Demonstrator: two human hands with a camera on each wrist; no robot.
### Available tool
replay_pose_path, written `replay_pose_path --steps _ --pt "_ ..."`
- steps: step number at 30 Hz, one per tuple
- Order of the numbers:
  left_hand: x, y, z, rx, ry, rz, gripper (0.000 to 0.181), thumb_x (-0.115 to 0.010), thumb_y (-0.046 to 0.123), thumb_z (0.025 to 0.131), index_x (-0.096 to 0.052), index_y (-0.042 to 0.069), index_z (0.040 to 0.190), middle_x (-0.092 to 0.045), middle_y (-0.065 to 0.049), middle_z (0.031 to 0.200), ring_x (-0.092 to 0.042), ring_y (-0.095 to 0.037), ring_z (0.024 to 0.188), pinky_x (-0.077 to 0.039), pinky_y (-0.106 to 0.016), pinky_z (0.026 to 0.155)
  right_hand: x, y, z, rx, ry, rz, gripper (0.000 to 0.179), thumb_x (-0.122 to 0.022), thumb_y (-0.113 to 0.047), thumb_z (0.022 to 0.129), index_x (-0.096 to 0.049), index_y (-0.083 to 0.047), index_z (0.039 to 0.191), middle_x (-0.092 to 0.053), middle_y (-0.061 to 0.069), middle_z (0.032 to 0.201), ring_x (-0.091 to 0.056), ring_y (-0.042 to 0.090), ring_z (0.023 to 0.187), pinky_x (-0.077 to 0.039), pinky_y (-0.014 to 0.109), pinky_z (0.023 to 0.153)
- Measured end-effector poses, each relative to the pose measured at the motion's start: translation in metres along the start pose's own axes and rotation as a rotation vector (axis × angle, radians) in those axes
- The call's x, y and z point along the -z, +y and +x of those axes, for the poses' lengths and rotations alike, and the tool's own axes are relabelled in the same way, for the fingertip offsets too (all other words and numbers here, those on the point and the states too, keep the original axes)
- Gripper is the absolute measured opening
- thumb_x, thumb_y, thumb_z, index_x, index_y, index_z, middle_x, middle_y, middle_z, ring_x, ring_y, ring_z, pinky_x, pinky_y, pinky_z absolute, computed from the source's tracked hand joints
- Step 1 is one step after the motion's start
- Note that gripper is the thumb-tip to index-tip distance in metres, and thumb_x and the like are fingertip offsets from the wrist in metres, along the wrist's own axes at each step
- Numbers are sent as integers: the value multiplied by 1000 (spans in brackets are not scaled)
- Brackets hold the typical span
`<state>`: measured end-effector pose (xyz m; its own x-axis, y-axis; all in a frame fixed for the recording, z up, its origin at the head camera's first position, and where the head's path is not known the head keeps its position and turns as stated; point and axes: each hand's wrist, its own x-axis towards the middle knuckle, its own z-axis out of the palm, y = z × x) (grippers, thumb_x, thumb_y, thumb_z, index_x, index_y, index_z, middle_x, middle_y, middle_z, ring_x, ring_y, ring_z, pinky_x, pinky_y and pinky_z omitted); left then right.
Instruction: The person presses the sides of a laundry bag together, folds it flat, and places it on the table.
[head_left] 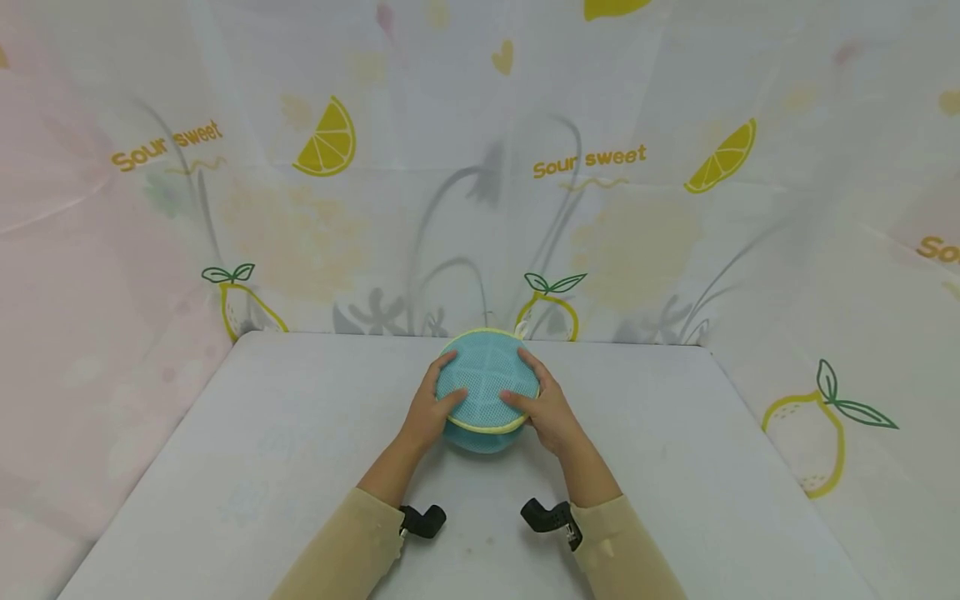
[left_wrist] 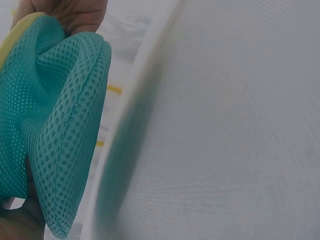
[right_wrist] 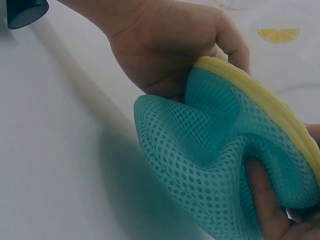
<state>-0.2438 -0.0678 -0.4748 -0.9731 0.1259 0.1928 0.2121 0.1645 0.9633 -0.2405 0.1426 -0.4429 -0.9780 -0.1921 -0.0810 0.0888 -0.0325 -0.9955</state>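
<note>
A round turquoise mesh laundry bag with yellow piping is held up over the far middle of the table. My left hand grips its left side, the thumb lying across the front of the mesh. On the opposite side my right hand holds it the same way, thumb in front. Both wrist views show the underside of the mesh bag caved in, with soft folds between the hands. Its yellow edge runs along the upper rim. A small pale tab sticks out at the top right.
A white table lies beneath the hands. Behind it and at both sides hangs pale cloth printed with lemons and lettering. A black wrist camera juts inward from the left sleeve, another black camera from the right sleeve.
</note>
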Motion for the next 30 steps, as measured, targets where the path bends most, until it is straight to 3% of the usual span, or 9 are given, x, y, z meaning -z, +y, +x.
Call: replay_pose_path --steps 5,10,16,30 --pt "1 -1 0 4 -5 20 68 -57 18 95 -29 17 157 -20 -15 165 -15 -36 152 -11 -56 121 0 -1 0 1 -9 1 86 -74 -8 90 -25 -24 159 -19 16 163 -50 36 128 -55 38 90" --pt "0 0 -1 -16 3 28 68 -58 19 94 -31 16 156 -23 -16 164 -18 -37 151 -13 -58 120 2 -2 2 -12 -6 -24 85 -74 -10 91 -26 -25 159 -16 14 164 -38 38 139 -48 48 101" --pt "-2 -2 -3 -28 -5 -34 67 -59 18 94 -31 15 156 -22 -15 164 -16 -35 151 -11 -55 121 4 -2 5 -15 3 -36 84 -73 -10 91 -26 -25 159 -14 13 165 -29 40 145 -39 56 109" --pt "-8 -7 -3 -14 -30 -185 69 -57 10 93 -28 10 156 -14 -16 166 -8 -34 153 -4 -52 122 5 -1 6 35 18 2 82 -72 -4 91 -28 -19 158 -13 11 166 -16 33 151 -27 48 118"
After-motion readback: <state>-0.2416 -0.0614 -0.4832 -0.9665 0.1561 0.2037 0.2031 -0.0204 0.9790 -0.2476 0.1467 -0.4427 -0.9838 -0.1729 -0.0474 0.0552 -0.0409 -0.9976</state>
